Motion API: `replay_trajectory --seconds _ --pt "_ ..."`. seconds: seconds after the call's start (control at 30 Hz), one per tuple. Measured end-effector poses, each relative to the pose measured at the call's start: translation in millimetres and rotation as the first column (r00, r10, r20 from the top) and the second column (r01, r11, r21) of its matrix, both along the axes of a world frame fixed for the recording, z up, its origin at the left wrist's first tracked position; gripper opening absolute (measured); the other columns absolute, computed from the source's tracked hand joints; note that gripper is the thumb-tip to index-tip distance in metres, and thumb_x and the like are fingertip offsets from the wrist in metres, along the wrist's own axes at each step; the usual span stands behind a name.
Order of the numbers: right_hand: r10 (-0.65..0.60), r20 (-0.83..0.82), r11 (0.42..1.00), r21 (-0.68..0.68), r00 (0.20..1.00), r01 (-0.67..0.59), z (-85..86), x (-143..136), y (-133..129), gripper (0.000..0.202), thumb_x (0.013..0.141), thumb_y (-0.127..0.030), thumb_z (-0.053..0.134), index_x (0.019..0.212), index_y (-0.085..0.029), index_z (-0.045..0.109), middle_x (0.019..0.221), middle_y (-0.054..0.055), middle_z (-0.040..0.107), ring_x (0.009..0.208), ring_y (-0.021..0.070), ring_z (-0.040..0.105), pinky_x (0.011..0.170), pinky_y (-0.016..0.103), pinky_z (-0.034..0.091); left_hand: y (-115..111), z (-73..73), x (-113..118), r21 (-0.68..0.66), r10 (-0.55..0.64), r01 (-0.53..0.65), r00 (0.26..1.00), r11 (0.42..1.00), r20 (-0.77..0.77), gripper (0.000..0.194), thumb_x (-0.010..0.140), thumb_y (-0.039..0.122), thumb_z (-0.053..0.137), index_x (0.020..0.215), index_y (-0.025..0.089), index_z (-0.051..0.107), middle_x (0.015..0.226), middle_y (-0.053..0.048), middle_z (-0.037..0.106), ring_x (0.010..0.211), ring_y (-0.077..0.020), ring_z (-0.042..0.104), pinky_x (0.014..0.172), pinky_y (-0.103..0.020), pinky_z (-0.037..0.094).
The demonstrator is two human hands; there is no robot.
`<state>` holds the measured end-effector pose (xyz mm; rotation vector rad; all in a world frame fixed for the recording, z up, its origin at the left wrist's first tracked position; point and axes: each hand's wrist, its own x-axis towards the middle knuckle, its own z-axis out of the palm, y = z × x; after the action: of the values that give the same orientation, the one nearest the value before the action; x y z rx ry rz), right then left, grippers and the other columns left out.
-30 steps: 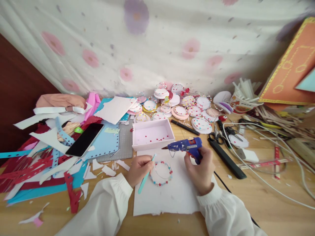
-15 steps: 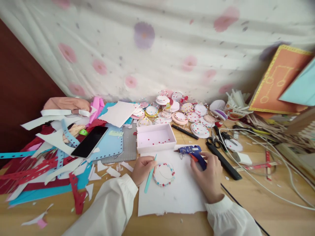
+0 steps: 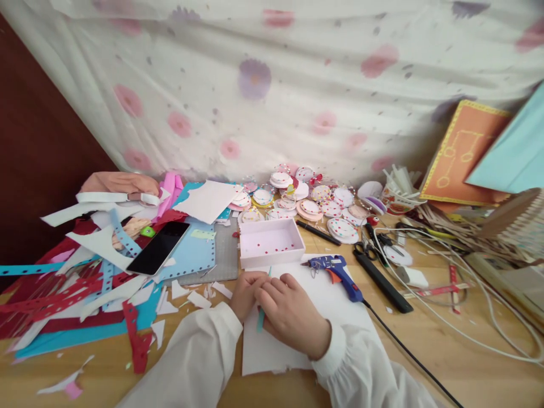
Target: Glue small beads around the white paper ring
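In the head view, two bare hands in white gathered sleeves meet above a sheet of white paper [image 3: 272, 357] on a light wooden worktop [image 3: 208, 362]. The left hand [image 3: 246, 293] has its grip pinched on a slim turquoise tool [image 3: 260, 321], which slants upright, its narrow tip showing above the fingers and its wider end below. The right hand [image 3: 293, 314] is curled over the left fingertips and covers the middle of the tool; whether its grip pinches anything cannot be told.

To the right of the hands, a blue glue gun [image 3: 335, 265] with an orange trigger lies on its side, nozzle pointing left, its black cord [image 3: 408, 348] running toward the near edge. Just beyond the hands sits an open, pale pink rectangular box [image 3: 272, 258] holding small red pieces. Behind it cluster round discs dotted with coloured beads [image 3: 310, 209]. A black smartphone [image 3: 159, 248] rests at left among blue, red and white paper scraps, while black-handled scissors [image 3: 369, 250] lie at right near a long black bar [image 3: 382, 281].
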<state>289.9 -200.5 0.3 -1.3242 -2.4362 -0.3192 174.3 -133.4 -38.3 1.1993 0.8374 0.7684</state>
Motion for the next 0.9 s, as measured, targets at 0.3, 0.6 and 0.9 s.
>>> replay_trajectory --seconds 0.3,0.6,0.9 --pt "-0.026 0.025 0.993 0.116 0.999 0.023 -7.1 9.2 3.2 0.023 0.088 -0.002 0.036 0.077 -0.018 0.05 0.065 0.003 0.055 0.059 0.0189 0.044 0.062 0.034 0.028 -2.3 7.5 1.5 0.075 -0.079 0.083 0.996 0.994 -0.052 0.038 0.073 0.035 0.054 0.045 0.019 0.035 0.047 0.005 0.033 0.051 -0.0106 0.031 0.052 -0.025 0.026" --pt "-0.093 -0.849 0.995 -0.064 0.521 0.073 -12.2 58.3 -1.6 0.021 0.087 -0.009 0.045 0.08 -0.024 0.033 0.068 -0.005 0.038 0.06 0.0136 0.036 0.058 0.027 0.031 -7.5 8.6 0.1 0.339 0.016 0.033 0.99 0.94 -0.139 0.023 0.081 0.024 0.048 0.059 0.018 0.049 0.062 0.001 0.048 0.061 -0.0141 0.045 0.062 -0.027 0.037" --pt "-0.388 -0.898 0.881 -0.296 -0.206 -0.368 -36.5 73.2 -9.6 0.026 0.087 -0.023 0.053 0.079 -0.025 0.029 0.062 -0.009 0.022 0.055 0.0109 0.022 0.051 0.024 0.019 -5.8 2.2 2.1 0.638 -0.058 0.363 0.893 0.679 -0.446 0.074 0.054 0.051 0.081 0.116 0.021 0.054 0.115 -0.01 0.055 0.109 -0.0297 0.049 0.097 -0.044 0.037"
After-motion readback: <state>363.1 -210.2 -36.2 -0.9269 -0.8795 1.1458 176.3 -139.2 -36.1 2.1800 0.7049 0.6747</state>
